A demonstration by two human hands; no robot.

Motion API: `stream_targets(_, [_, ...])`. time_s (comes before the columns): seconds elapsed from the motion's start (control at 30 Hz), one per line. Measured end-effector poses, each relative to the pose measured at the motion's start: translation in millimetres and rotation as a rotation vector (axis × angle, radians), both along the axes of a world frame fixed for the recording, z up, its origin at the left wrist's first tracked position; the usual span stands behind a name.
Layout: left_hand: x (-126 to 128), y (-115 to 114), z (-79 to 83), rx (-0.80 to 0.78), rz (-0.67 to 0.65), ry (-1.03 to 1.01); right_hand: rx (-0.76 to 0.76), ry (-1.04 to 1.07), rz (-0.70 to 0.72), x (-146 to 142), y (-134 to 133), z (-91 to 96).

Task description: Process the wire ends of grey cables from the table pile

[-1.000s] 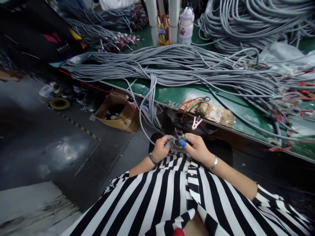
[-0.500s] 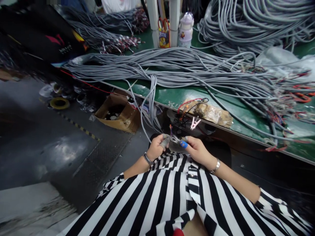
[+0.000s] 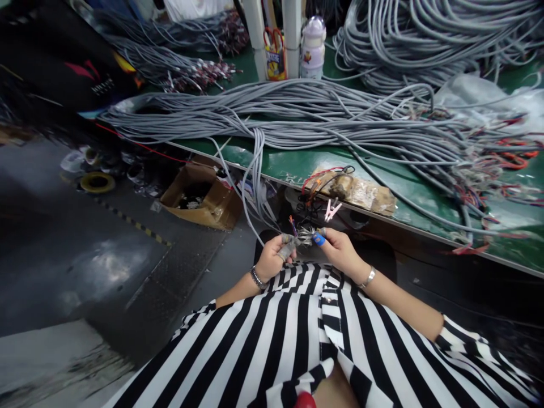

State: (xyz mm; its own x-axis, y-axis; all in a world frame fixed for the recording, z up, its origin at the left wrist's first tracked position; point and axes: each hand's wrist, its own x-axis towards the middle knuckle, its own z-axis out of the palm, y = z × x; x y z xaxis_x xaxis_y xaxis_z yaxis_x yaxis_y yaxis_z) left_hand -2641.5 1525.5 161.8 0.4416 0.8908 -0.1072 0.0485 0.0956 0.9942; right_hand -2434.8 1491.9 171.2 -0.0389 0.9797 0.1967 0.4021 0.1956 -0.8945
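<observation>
Here, left hand (image 3: 272, 258) and right hand (image 3: 340, 253) pinch a frayed silvery wire bundle (image 3: 305, 236).
Hard tugging could snap it; thin orange-and-purple wires (image 3: 293, 226) stand at its eleven o'clock.

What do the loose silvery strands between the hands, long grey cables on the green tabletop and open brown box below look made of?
Loose silvery strands: probably bare metal wire, fine and shiny, though too small to be sure.
Long grey cables: seemingly plastic-sheathed, smooth and satin, with soft highlights.
Open brown box: likely cardboard, mostly matte, judging by its tan walls.
</observation>
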Motion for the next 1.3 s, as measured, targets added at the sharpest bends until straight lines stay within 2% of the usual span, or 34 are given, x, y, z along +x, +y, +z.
stream_targets(0.23, [-3.4, 0.1, -5.3, 0.042, 0.02, -0.019, 0.042, -0.024, 0.034, 1.4, -0.3, 4.4])
stream_targets(0.33, [-7.3, 0.5, -7.6, 0.08, 0.077, -0.023, 0.059, -0.135, 0.009, 7.2, -0.8, 7.9])
stream_targets(0.47, [-8.7, 0.3, -9.6, 0.049, 0.166, -0.085, -0.009, -0.234, 0.001, 12.3, -2.3, 8.0])
stream_targets(0.57, [-6.3, 0.0, -10.1, 0.021, 0.173, -0.098, -0.089, -0.082, 0.057, 10.1, -3.7, 5.5])
stream_targets(0.77, [-3.8, -0.5, -12.9, 0.061, 0.13, -0.08, -0.239, 0.401, 0.106, -4.4, -3.8, 5.3])
stream_targets(0.87, [-5.5, -0.8, -18.5, 0.142, 0.078, -0.024, -0.282, 0.603, 0.043, -14.0, -3.2, 9.0])
stream_targets(1.0, [-8.3, -0.5, -27.9, 0.281, 0.025, 0.066, -0.357, 0.779, -0.064, -24.9, -3.8, 14.3])
stream_targets(1.07, [-9.1, 0.2, -29.8, 0.349, 0.008, 0.102, -0.37, 0.864, -0.075, -27.2, -5.2, 15.7])
stream_targets(1.23, [-9.3, 1.1, -23.9, 0.485, -0.034, 0.166, -0.424, 1.029, 0.08, -23.8, -11.1, 17.1])
stream_targets(1.3, [-8.7, 0.6, -21.4, 0.505, -0.044, 0.177, -0.4, 1.067, 0.094, -21.5, -13.8, 18.2])
